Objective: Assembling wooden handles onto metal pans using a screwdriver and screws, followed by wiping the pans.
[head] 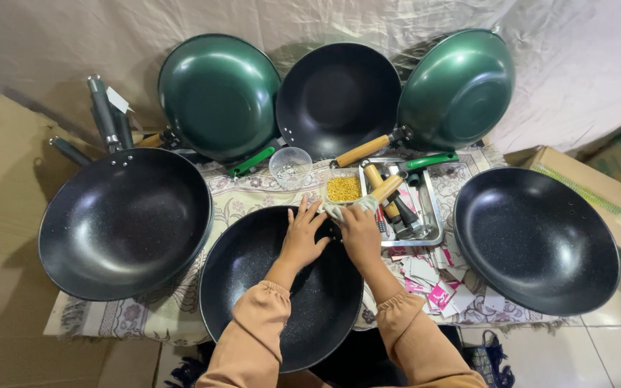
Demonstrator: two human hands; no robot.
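Note:
A black speckled wok (267, 287) lies in front of me on a patterned cloth (231, 201). My left hand (303, 236) rests flat on its far inner rim, fingers spread. At the rim's far right edge my right hand (359, 231) grips a pale wooden handle (384, 189) wrapped partly in a light cloth. The handle sticks out toward a metal tray (436, 215). Both arms wear tan sleeves.
A black wok (125, 223) lies at left, another black wok (537, 241) at right. Two green woks (218, 95) (458, 88) and a black one (338, 97) lean on the back wall. A clear cup (290, 167), a tub of yellow bits (343, 188), paper tags (433, 280) and cardboard boxes (598, 194) surround them.

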